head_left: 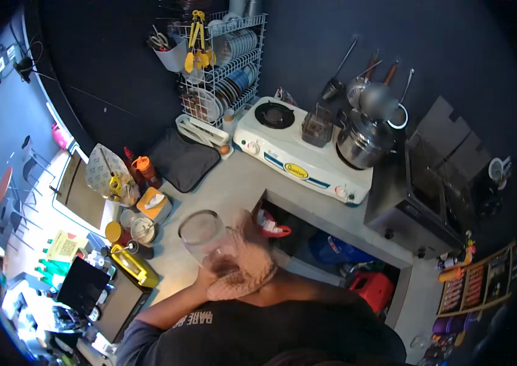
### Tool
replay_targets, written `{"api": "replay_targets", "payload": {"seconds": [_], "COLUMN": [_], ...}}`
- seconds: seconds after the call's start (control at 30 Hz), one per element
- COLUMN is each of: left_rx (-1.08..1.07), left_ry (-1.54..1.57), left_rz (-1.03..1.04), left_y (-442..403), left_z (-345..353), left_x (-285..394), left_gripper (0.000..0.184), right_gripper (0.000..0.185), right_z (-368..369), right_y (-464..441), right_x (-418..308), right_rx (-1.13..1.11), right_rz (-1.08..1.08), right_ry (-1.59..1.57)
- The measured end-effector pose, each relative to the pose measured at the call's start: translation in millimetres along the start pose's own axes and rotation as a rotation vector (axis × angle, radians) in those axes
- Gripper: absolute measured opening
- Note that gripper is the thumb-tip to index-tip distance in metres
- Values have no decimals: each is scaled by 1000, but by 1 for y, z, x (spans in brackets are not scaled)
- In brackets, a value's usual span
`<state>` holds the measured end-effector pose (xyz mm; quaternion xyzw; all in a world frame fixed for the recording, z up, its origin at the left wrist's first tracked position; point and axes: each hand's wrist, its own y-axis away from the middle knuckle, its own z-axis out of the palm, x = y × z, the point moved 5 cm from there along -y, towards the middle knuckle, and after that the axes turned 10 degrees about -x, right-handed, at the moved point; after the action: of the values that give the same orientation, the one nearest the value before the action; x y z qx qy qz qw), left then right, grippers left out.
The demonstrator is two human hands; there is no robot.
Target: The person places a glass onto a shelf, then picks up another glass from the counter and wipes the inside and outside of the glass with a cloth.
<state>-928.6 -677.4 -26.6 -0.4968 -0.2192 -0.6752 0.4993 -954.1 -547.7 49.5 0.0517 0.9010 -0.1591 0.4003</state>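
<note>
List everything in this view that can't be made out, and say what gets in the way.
All in the head view:
- Right hand's fingers: hidden by the pinkish cloth.
- Exact grip of the left hand on the clear glass: blurred, partly behind the cloth.
- Inside of the steel pot: hidden by its wall and a blurred patch.
- Full shape of the blue item: shadowed, cut off by the counter.
- Print on the yellow sheet: too small.

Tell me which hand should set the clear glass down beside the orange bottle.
Left, probably: the left hand holds the clear glass and is nearer the orange bottle; the right arm ends at the cloth.
</note>
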Motion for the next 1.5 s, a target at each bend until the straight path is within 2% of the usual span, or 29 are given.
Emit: {"api": "replay_targets", "payload": {"seconds": [0.03, 0.1, 0.17, 0.2, 0.27, 0.3, 0.33, 0.37, 0.43, 0.53, 0.63, 0.73, 0.8, 0.83, 0.9, 0.93, 1.03, 1.07, 1.17, 1.23, 1.3, 1.37, 1.43, 1.47, 1.5], "left_rx": [99, 167, 233, 241, 215, 204, 206, 118, -59, -276, 10, 250, 412, 359, 215, 128, 94, 126, -24, -73, -39, 115, 202, 219, 147], "left_ry": [83, 31, 55, 129, 125, 120, -36, -173, -446, -663, -438, -739, -358, -560, -828, -899, -979, -961, -983, -810, -860, -718, -412, -290, -189], "left_rz": [67, 51, 81, 101, 156, 186, 76, 19, -103, 80, -45, -64, -114, -53, -100, -195, -364, -202, -459, -1082, -672, -305, 110, 214, 238], "left_y": [-12, -25, -49, -56, -66, -70, -72, -75, -83, -107, -103, -82, -71, -72, -75, -75, -66, -60, -37, -29, 1, 20, 26, 33, 30], "left_z": [4, -9, -8, -8, -2, 0, 1, 7, 20, 36, 29, 4, -2, -3, 6, 6, 0, 1, -12, -7, -34, -55, -56, -54, -43], "left_x": [11, -3, 9, 10, 14, 16, 13, 11, 4, 19, 21, 15, 4, 9, 28, 35, 30, 30, 22, 55, 70, 98, 130, 141, 156], "left_gripper": [64, 45, 31, 21, 20, 19, 21, 24, 29, 49, 49, 52, 52, 52, 54, 55, 56, 56, 62, 69, 88, 110, 120, 122, 119], "right_gripper": [40, 40, 39, 38, 36, 35, 34, 33, 34, 36, 38, 40, 42, 42, 43, 44, 46, 47, 49, 50, 51, 53, 48, 42, 37], "right_z": [-10, -57, -96, -102, -117, -126, -133, -138, -134, -133, -115, -85, -83, -85, -92, -100, -88, -82, -68, -51, -25, 8, 13, 8, 4], "right_y": [1, 24, 30, 40, 41, 30, 19, 14, -1, -15, -22, -31, -38, -41, -47, -51, -56, -56, -59, -60, -62, -67, -83, -91, -100], "right_x": [2, -15, -14, -2, 14, 18, 20, 21, 37, 61, 76, 76, 83, 89, 94, 96, 95, 96, 99, 102, 105, 101, 74, 52, 30], "right_rx": [-22, 73, -123, -170, -82, 53, 186, 318, 296, 91, -75, -179, -223, -238, -262, -265, -304, -316, -356, -393, -421, -433, -501, -562, -623], "right_rz": [-29, -216, -40, -14, -25, -63, -101, -138, -154, -153, -157, -180, -191, -195, -179, -171, -156, -145, -100, -62, -20, 20, 54, 67, 72], "right_ry": [-46, -3, -430, -739, -754, -458, -163, 132, 164, -109, -290, -361, -381, -392, -421, -438, -491, -517, -613, -688, -774, -820, -655, -519, -383]}}
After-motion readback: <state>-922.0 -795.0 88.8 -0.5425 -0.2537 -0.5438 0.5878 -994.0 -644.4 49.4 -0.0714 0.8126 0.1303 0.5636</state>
